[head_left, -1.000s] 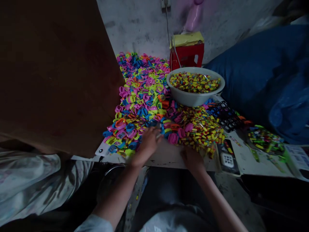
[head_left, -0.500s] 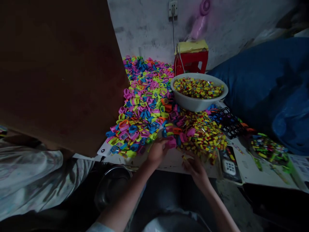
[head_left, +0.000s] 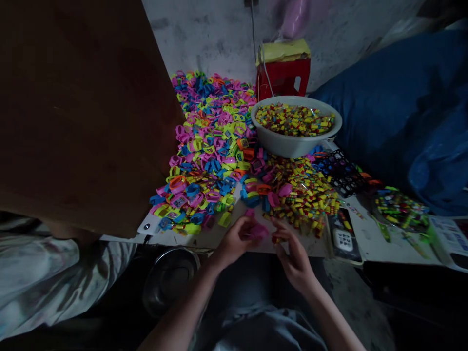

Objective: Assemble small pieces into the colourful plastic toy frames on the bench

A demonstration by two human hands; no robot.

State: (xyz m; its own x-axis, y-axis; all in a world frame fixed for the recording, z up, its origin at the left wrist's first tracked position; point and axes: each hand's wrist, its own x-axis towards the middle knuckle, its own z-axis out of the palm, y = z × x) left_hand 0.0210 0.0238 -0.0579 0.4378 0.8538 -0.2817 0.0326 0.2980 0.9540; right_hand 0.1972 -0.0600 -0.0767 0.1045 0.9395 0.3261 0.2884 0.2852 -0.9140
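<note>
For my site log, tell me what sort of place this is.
Likely a small workshop: a worktable heaped with watch-like plastic bands, a basin full of small yellow-and-red pieces, and loose pieces piled before it.

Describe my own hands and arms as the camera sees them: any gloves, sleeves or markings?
Both the left hand and right hand are bare, without gloves. The left forearm and right forearm are slim and uncovered; no sleeve or wristband shows. The light is too dim to tell small markings.
</note>
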